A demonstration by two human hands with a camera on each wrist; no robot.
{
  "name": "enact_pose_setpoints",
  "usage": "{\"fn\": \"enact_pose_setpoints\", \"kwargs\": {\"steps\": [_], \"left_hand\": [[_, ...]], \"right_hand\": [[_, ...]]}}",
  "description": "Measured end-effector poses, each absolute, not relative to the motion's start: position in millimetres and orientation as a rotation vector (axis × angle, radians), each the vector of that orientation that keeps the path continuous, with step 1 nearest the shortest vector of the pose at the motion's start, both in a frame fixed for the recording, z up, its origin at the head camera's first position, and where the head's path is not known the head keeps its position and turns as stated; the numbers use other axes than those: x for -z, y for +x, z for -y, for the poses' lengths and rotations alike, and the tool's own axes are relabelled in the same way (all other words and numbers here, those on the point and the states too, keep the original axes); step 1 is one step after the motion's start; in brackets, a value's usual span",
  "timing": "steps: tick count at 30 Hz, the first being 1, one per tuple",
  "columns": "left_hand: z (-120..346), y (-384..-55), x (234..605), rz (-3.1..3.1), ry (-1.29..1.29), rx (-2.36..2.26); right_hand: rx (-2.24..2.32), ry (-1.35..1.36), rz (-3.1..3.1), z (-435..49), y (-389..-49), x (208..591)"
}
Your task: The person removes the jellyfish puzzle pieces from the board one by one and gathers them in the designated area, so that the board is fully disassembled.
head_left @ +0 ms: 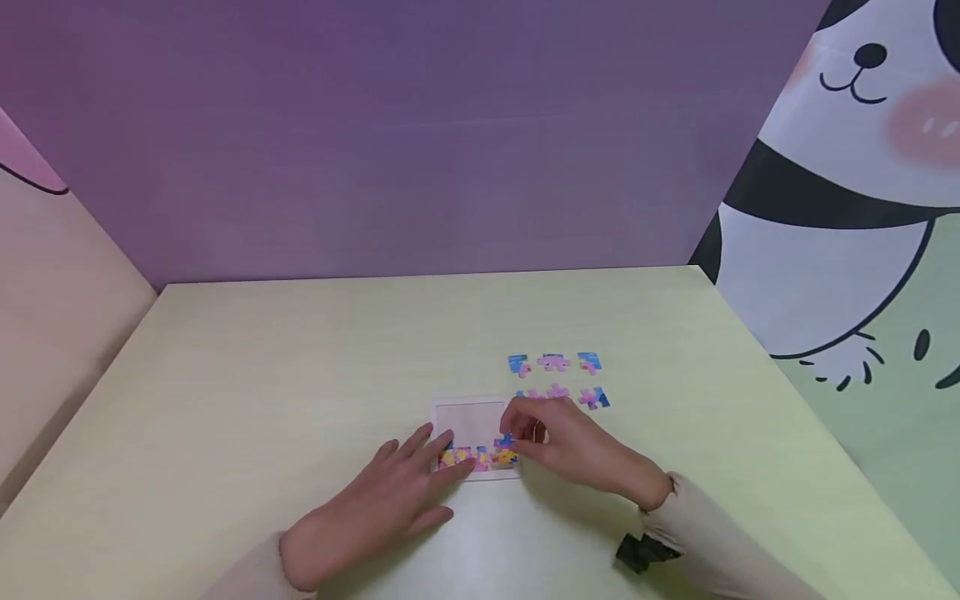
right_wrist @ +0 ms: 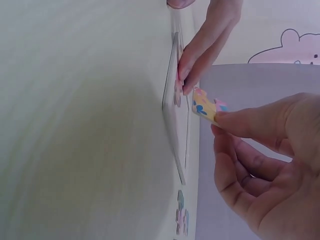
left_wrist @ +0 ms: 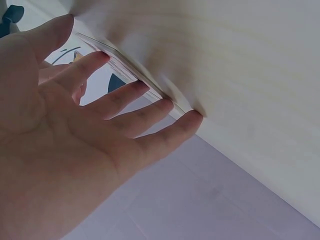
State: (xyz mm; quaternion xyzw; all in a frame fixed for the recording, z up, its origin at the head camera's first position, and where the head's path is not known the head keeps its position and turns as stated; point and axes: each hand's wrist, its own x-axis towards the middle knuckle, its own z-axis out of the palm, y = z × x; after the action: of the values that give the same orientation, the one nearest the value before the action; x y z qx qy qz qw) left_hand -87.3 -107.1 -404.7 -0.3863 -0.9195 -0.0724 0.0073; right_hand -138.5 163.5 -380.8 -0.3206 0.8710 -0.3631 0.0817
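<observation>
A shallow white puzzle tray [head_left: 471,423] lies on the table near its front, with a few joined jigsaw pieces [head_left: 461,456] along its near side. My right hand [head_left: 570,442] pinches a yellow-and-pink jigsaw piece [right_wrist: 202,105] between thumb and index finger, over the tray's near right corner. In the right wrist view the piece is tilted and raised above the tray. With fingers spread and fairly straight, my left hand [head_left: 382,492] rests at the tray's left and near side, fingertips on the pieces and rim. The left wrist view shows its fingertips along the tray's edge.
Beyond the tray to the right, several loose jigsaw pieces [head_left: 553,362] lie in two rows on the pale table [head_left: 300,358]; my right hand partly covers the nearer row. A black object [head_left: 645,552] hangs at the right sleeve. A purple wall [head_left: 420,167] stands behind the table.
</observation>
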Motion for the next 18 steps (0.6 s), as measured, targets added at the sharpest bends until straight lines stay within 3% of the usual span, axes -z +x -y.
{"fn": "enact_pose_setpoints", "kwargs": {"steps": [18], "left_hand": [[104,-87,402,2.916,-1.181,0.217]], "right_hand": [[1.057,-0.959,-2.728,-218,-134,377]]}}
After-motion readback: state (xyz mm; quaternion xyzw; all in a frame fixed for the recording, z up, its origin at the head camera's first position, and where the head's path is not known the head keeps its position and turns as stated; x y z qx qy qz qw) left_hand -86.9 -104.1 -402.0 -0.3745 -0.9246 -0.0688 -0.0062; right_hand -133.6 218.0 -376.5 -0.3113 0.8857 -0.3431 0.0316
